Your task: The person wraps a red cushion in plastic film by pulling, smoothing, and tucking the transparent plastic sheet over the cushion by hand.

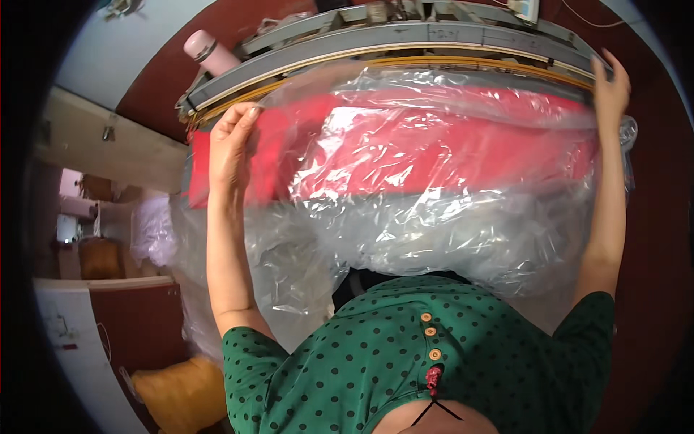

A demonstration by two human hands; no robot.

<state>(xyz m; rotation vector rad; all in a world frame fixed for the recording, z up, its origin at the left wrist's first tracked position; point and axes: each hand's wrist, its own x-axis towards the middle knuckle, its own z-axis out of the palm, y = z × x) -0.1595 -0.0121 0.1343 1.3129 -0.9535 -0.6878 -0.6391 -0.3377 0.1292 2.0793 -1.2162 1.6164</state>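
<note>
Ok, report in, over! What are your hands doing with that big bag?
Left hand pinching clear plastic bag edge. Right hand gripping its far side. Red fabric inside. Nothing blocking.

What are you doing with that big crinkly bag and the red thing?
A person in a green dotted top holds a large clear plastic bag spread wide with both arms raised. The left hand grips the plastic at one end, and the right hand is up at the other end. Red folded cloth shows through the plastic, which covers most of it. All this is in front of a long grey machine frame, with a pink bottle beside it.
</note>
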